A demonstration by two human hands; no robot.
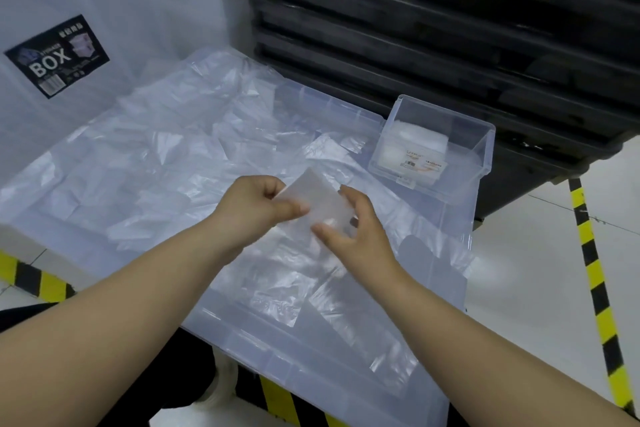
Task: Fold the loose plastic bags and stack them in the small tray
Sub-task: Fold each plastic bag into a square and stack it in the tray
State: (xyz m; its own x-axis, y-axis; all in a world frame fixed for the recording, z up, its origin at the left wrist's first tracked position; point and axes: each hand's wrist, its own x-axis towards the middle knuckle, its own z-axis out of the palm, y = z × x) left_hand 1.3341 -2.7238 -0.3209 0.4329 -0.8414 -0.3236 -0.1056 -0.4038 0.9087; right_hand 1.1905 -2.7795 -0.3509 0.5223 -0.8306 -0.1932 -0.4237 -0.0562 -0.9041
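While both hands pinch it, a folded bag (313, 199) is held above the loose bags (173, 156).
Thumb and curled fingers of the left hand (258, 208) grip one edge, the right hand (356, 230) the other; the small tray (485, 156) stands to their right on a clear lid (436, 253). A label (57, 57) reads "BOX"; black crates (450, 28) stand behind.

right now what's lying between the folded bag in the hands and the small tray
Loose plastic bags lie spread between the folded bag and the small tray, as the head view shows.
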